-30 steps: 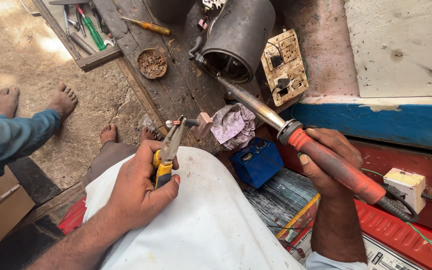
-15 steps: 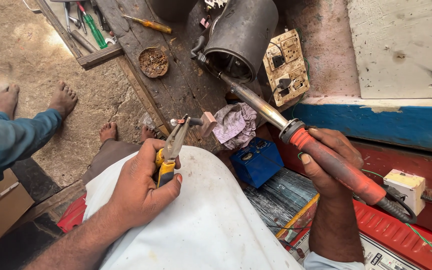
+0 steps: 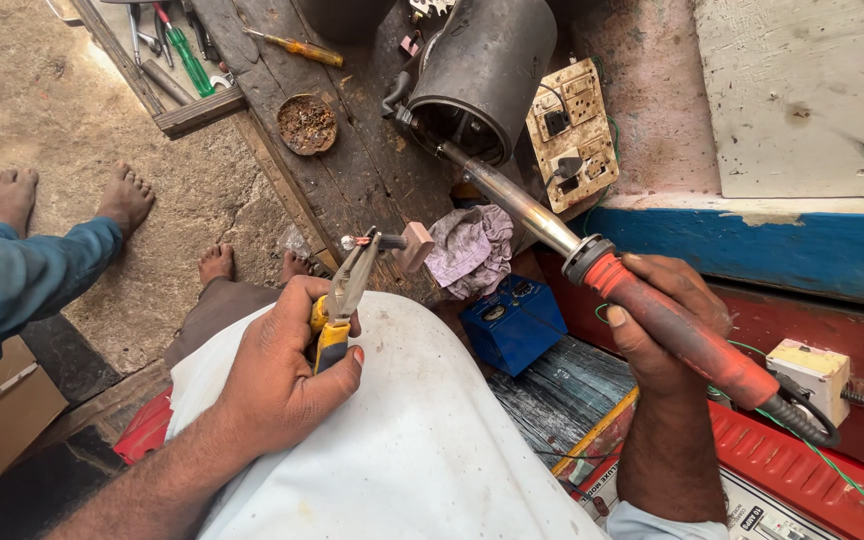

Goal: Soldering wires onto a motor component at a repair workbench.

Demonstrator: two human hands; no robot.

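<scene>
The dark motor housing (image 3: 487, 75) lies on the wooden bench (image 3: 352, 170), mouth toward the person. The soldering iron (image 3: 592, 260) runs as a long diagonal from the right hand (image 3: 667, 325) — fingers wrapped shut round its red handle — up-left, tip at the housing's rim. The left hand (image 3: 282, 375) squeezes yellow-handled pliers (image 3: 344, 295), pinching a small carbon brush on its wire (image 3: 402, 243) — left of the iron's shaft, well apart from its tip.

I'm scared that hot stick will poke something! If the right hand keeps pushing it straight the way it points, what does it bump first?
Probably the dark metal cylinder. The right hand aims the soldering iron up toward its open end, where the tip already seems to sit at the rim, though depth is hard to judge.
</scene>
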